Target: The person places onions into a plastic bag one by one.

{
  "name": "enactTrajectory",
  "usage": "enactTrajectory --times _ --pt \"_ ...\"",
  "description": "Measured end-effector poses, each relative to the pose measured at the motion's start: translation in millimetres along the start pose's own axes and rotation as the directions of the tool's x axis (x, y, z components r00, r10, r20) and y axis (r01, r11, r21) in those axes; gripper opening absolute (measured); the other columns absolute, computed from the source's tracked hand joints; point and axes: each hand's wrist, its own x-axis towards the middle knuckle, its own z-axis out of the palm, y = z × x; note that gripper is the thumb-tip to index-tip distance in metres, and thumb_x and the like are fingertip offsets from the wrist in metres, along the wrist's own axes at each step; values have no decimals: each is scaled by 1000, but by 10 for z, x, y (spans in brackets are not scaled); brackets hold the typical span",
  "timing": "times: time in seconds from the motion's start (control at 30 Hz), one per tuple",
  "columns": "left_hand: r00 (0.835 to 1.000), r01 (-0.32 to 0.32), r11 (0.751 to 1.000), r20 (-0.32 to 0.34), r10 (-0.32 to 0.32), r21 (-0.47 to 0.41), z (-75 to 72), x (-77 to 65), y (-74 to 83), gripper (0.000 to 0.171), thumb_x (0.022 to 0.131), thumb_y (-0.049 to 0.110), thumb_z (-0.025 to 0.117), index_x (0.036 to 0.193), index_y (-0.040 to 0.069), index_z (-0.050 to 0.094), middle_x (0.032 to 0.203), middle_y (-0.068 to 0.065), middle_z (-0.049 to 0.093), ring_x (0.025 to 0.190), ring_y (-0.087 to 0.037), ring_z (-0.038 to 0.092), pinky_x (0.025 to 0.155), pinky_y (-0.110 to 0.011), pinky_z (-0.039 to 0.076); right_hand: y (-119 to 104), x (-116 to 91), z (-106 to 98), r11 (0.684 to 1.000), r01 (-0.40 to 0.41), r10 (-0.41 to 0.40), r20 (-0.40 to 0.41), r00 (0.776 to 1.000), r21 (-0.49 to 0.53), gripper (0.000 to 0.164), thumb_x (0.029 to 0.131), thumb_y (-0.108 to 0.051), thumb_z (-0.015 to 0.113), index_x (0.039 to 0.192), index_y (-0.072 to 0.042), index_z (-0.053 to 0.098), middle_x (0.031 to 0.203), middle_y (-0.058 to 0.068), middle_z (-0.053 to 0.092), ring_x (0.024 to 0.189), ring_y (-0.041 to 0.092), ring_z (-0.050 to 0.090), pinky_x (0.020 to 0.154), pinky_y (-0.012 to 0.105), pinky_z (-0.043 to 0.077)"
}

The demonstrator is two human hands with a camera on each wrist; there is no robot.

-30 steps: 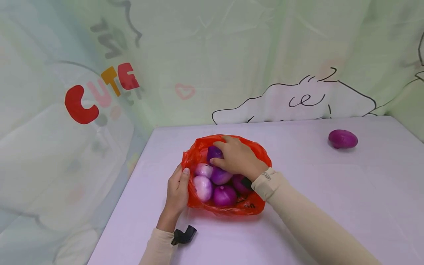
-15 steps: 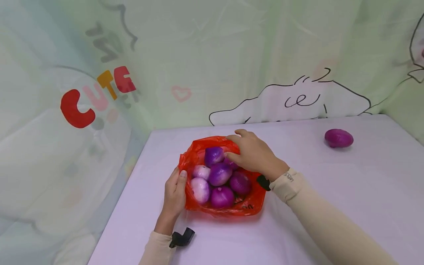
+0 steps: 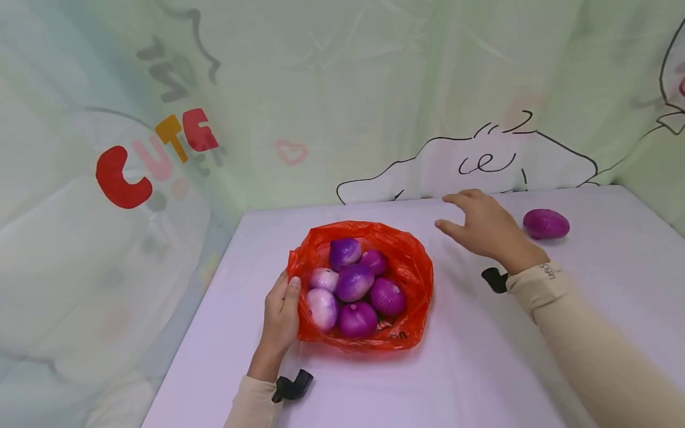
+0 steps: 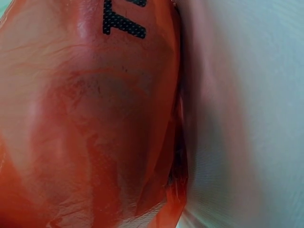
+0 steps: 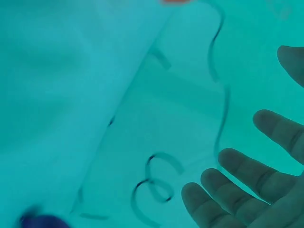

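A red plastic bag point(image 3: 414, 261) stands wide-mouthed on the table, with several purple onions point(image 3: 355, 282) inside. My left hand point(image 3: 280, 315) grips the bag's left rim, thumb at the edge and fingers along the outside. Red film of the bag fills much of the left wrist view, where no fingers show. In the air right of the bag is my right hand point(image 3: 492, 232), thumb and fingers spread, holding nothing. Just beyond it a single purple onion point(image 3: 546, 224) lies at the back right. The right wrist view shows the spread fingers point(image 5: 280, 128) and a blurred dark purple shape at bottom left.
The pale table point(image 3: 342, 392) ends at a printed curtain point(image 3: 374, 107) behind and on the left. A black wrist mount point(image 3: 292, 385) sticks out from the left sleeve, another from the right.
My right hand has left the bag's mouth and moved right towards the lone onion, uncovering a small onion in the bag. The left hand keeps its grip on the rim.
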Motion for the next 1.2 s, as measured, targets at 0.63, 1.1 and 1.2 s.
enactTrajectory --times 0.63,1.1,1.2 --pt "1000 4 1000 -9 -4 27 7 -1 -18 41 112 20 44 150 8 55 146 -8 59 134 -29 57 107 -52 52 1516 88 -145 970 -240 240 3 971 -43 68 102 -40 58 147 9 42 136 46 40 128 63 34 102 79 34" --pt "1000 7 999 -22 -6 34 7 3 -24 42 112 19 44 150 4 55 146 -9 60 135 -29 57 110 -50 50 1954 66 103 949 -313 316 106 943 -44 78 100 -39 60 147 15 31 129 52 32 111 63 40 93 77 45" --pt "1000 3 999 -20 -3 34 6 4 -17 42 112 19 44 150 5 54 145 -9 60 134 -30 57 109 -51 50 2001 64 128 952 -303 305 84 949 -43 75 99 -37 61 146 15 32 126 51 36 112 63 41 93 77 45"
